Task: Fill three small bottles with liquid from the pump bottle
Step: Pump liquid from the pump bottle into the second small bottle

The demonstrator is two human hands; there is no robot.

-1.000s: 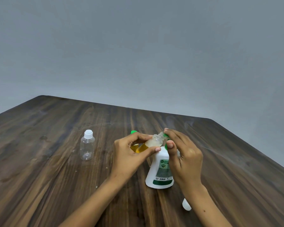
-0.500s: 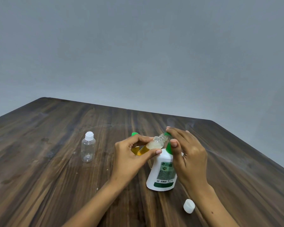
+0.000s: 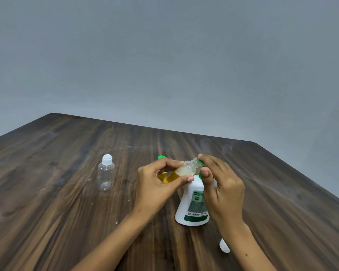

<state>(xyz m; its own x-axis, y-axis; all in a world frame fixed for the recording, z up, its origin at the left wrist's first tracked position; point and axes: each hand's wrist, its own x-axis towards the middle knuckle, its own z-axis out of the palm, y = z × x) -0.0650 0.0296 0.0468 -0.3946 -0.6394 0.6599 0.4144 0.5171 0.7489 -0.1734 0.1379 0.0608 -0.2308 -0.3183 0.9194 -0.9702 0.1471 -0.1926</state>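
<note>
At frame centre, the left hand (image 3: 155, 184) clamps a tilted small bottle (image 3: 181, 170) partly filled with yellow liquid, its open neck at the green pump head of the white pump bottle (image 3: 193, 208). The right hand (image 3: 221, 184) presses that pump, fingers closed on it. A capped empty bottle (image 3: 105, 176) stands on the counter (image 3: 47, 212) at left; a white cap (image 3: 224, 245) lies lower right.

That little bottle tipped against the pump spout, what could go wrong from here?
1. The small bottle is held tilted in the left hand, partly full of yellow liquid, with its open neck at the green spout; liquid might spill onto the table.
2. The right hand pressing the pump could tip the white pump bottle.
3. The loose white cap beside the right forearm might get knocked away.
</note>
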